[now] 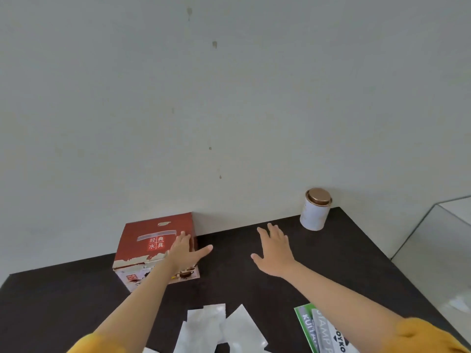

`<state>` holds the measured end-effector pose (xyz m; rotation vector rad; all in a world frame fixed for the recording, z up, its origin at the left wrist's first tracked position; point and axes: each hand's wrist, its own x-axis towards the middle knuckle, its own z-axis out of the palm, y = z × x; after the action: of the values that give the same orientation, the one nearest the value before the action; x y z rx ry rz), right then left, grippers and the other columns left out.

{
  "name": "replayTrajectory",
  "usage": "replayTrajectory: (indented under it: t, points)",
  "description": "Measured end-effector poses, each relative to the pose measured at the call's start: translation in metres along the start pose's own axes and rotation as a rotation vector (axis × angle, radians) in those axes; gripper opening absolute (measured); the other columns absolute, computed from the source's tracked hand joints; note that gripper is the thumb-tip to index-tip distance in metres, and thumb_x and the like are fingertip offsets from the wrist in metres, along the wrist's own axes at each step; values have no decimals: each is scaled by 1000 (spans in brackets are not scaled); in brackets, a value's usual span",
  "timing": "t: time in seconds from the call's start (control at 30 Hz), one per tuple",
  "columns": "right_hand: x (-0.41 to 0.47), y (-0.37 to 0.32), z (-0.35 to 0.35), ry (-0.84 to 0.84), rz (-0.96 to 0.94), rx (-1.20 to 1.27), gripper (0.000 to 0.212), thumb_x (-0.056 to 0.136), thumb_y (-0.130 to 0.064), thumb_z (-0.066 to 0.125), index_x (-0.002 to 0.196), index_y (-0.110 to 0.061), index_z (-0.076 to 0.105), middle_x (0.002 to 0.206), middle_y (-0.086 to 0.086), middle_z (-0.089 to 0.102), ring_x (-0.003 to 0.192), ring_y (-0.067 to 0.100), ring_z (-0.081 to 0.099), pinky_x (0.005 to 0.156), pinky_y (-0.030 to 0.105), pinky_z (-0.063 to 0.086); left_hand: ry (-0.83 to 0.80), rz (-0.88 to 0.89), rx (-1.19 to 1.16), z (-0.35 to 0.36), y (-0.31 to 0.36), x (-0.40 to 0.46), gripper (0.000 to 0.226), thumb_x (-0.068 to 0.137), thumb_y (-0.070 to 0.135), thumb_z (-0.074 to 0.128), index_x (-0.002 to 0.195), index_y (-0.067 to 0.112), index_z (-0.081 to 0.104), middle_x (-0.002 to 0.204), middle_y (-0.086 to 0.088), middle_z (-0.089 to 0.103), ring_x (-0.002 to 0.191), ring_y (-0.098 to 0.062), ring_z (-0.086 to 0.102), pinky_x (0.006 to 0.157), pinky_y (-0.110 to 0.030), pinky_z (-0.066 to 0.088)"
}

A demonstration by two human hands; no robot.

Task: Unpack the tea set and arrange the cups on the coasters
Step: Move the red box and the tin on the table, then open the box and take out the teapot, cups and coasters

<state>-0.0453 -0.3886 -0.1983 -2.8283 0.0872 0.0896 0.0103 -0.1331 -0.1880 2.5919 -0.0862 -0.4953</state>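
A red tea set box (142, 248) with Chinese characters on its lid stands closed on the dark table (344, 256), against the wall at the back left. My left hand (186, 252) lies flat on the box's right top edge, fingers spread, thumb out to the right. To the right of the box, my right hand (274, 248) hovers open over the bare table, apart from the box. No cups or coasters are in view.
A white tin with a copper lid (315, 209) stands at the back right by the wall. Several white packets (219, 327) lie at the front centre. A green and grey booklet (321, 329) lies front right. A glass case (438, 250) borders the table's right edge.
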Motion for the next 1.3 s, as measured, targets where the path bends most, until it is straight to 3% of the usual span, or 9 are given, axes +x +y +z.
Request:
replayTrajectory:
  t: [0.1, 0.23, 0.3, 0.4, 0.53, 0.7, 0.93, 1.1, 1.3]
  points:
    - [-6, -50, 23, -68, -76, -1, 73, 93, -39, 55, 152, -18, 18, 161, 12, 6, 149, 32, -1, 118, 50, 8, 39, 47, -231, -12, -17, -10, 84, 87, 57, 54, 149, 11, 22, 155, -7, 27, 140, -26, 31, 110, -40, 31]
    - [-11, -109, 46, -80, -200, 16, 70, 93, -35, 55, 151, -17, 21, 161, 8, 9, 149, 29, 1, 118, 50, 7, 155, 85, -161, -21, -55, -21, 77, 84, 55, 58, 144, 14, 31, 143, -3, 43, 128, -23, 46, 108, -46, 37]
    - [-13, -134, 53, -86, -266, 26, 69, 93, -32, 54, 151, -17, 20, 161, 6, 10, 149, 27, 1, 118, 50, 6, 211, 87, -44, -24, -79, -22, 82, 82, 55, 57, 147, 18, 22, 152, -2, 30, 138, -28, 34, 113, -52, 29]
    - [-9, -165, 62, -114, -327, 28, 73, 92, -28, 56, 152, -19, 15, 162, 4, 5, 149, 26, -1, 118, 53, 5, 229, 42, 142, -32, -109, -27, 93, 87, 53, 54, 152, 21, -5, 160, -6, -10, 147, -31, -5, 117, -52, 8]
    - [1, -191, 76, -129, -332, 33, 74, 90, -31, 59, 151, -21, 17, 162, 4, 3, 149, 26, -4, 118, 53, 5, 128, 37, 261, -38, -136, -25, 96, 90, 54, 50, 150, 17, -15, 156, -10, -25, 144, -30, -21, 116, -51, 0]
    - [7, -200, 85, -34, -287, 183, 55, 87, -42, 64, 134, -25, 41, 158, 3, 18, 148, 26, 6, 120, 45, 16, 156, 62, 212, -36, -143, -19, 95, 90, 55, 50, 151, 19, -13, 157, -7, -24, 144, -28, -21, 116, -50, -3]
    - [6, -199, 97, -12, -293, 279, 57, 82, -51, 65, 129, -29, 42, 158, 1, 14, 148, 25, 0, 119, 47, 20, 222, 51, 178, -28, -145, -19, 90, 90, 61, 43, 151, 20, -8, 158, -5, -21, 145, -25, -19, 116, -47, -3]
    - [11, -185, 94, -118, -352, 138, 65, 82, -54, 63, 138, -36, 37, 161, -2, 3, 148, 27, -7, 117, 49, 19, 248, 26, 137, -26, -143, -18, 74, 96, 55, 29, 152, 19, -4, 159, -6, -17, 146, -24, -15, 117, -47, -1]
    - [11, -179, 83, -143, -373, 241, 59, 85, -46, 64, 137, -35, 39, 160, -4, 12, 148, 22, 5, 117, 47, 20, 278, 4, 152, -25, -140, -20, 79, 95, 51, 41, 152, 19, -4, 159, -6, -16, 147, -24, -13, 117, -46, 0]
